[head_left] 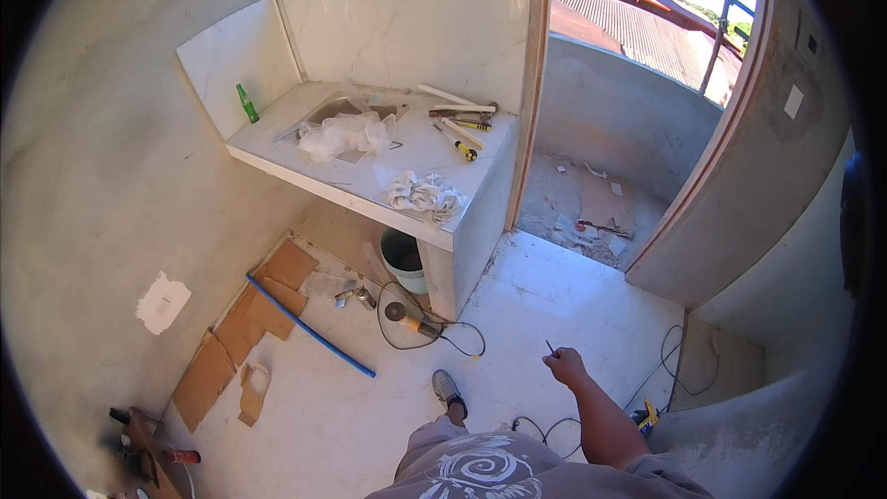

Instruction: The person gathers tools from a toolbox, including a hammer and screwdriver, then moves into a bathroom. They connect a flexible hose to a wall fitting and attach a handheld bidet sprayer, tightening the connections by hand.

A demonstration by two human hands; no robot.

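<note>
My right hand is closed in front of me over the white floor. A thin dark stick pokes up from between its fingers; its exact kind is too small to make out. My left hand does not show. Ahead stands a white tiled counter with a sink, and clear plastic sheeting lies bunched over it. A white rag is crumpled at the counter's front edge. White pipes and hand tools are heaped at its right end, and a green bottle stands on the left.
An angle grinder with a looped cord lies by the counter's base, beside a bucket. A blue pipe and cardboard pieces lie to the left. A doorway with a debris-strewn floor opens at the right. Cords trail nearby.
</note>
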